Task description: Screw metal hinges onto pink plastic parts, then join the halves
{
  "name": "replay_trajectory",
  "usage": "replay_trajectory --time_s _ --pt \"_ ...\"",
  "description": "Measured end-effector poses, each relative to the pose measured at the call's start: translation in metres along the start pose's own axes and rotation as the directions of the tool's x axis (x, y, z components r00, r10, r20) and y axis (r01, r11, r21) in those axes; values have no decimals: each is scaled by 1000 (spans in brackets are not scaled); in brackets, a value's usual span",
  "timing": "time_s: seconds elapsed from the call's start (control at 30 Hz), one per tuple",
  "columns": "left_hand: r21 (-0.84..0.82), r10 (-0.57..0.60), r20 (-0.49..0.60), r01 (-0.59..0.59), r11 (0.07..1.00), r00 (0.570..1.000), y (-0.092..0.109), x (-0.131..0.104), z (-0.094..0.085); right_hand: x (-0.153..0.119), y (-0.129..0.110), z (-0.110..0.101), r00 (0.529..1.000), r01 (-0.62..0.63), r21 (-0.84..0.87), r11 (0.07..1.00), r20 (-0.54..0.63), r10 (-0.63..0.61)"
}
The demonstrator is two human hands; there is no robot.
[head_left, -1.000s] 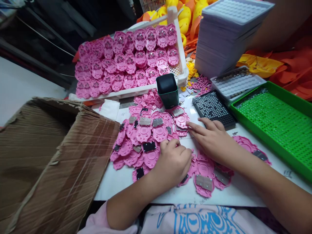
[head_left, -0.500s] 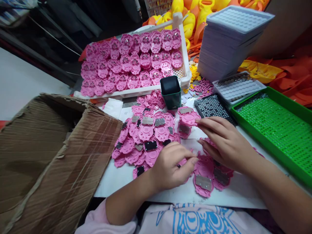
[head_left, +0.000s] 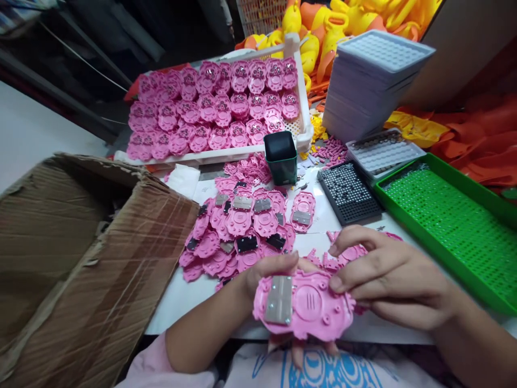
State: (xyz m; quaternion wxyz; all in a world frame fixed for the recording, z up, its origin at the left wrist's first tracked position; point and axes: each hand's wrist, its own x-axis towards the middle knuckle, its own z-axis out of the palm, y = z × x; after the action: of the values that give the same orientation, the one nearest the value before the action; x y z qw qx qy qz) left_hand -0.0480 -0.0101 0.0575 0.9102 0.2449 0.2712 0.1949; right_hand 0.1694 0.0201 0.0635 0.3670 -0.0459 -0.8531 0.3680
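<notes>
A pink plastic shell (head_left: pixel 310 304) with a grey metal plate at its left end is held flat near the table's front edge. My left hand (head_left: pixel 269 272) supports it from the left and below, with fingertips showing under its lower edge. The fingers of my right hand (head_left: pixel 375 275) touch its upper right end, thumb and fingers bent. Another pink shell with a grey plate (head_left: pixel 302 212) lies by itself beyond my hands. To the left is a heap of pink shells (head_left: pixel 242 221), some with black plates and some with grey. More pink parts are partly hidden behind my right hand.
An open cardboard box (head_left: pixel 121 269) stands at left. Behind are a white crate (head_left: pixel 307 121) of pink shells and a black-green cup (head_left: pixel 281 170). At right are a black tray (head_left: pixel 351 196), a green tray (head_left: pixel 456 215) and a stack of white trays (head_left: pixel 359 91).
My right hand has moved nearer, and the shell it held over the table is now held between both hands. My left hand has turned under that shell.
</notes>
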Motion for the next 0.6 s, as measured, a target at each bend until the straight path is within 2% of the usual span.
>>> replay_trajectory --time_s 0.03,0.1,0.13,0.17,0.23,0.27,0.33,0.37,0.4,0.5,0.6 --pt "-49 -24 67 28 998 997 -1 -1 -1 1 4 -1 1000 -23 27 999 -3 23" --pt "-150 -25 178 52 987 984 -3 -1 -4 5 13 -4 983 -147 38 988 -106 150" --pt "-181 9 190 26 983 982 -4 0 -6 9 17 -7 949 -248 12 969 -200 245" --pt "-203 46 195 -5 979 980 -5 1 -8 14 22 -10 894 -363 -37 931 -297 337" --pt "-230 126 190 -81 970 974 -7 3 -10 26 35 -20 785 -566 -203 799 -429 447" --pt "-235 172 173 -129 963 970 -8 4 -10 34 43 -26 760 -628 -315 712 -448 472" --pt "-236 258 127 -223 946 958 -9 5 -11 50 66 -41 744 -664 -564 492 -432 510" --pt "-231 287 106 -257 938 952 -10 5 -10 58 79 -48 701 -677 -647 350 -423 574" --pt "-224 309 86 -284 932 947 -10 4 -10 64 94 -53 630 -669 -712 215 -390 671" --pt "-209 366 15 -355 911 931 -10 4 -9 79 133 -63 530 -657 -749 88 -375 761" --pt "-216 403 -30 -399 891 915 -8 3 -9 84 157 -63 462 -658 -753 12 -391 796"
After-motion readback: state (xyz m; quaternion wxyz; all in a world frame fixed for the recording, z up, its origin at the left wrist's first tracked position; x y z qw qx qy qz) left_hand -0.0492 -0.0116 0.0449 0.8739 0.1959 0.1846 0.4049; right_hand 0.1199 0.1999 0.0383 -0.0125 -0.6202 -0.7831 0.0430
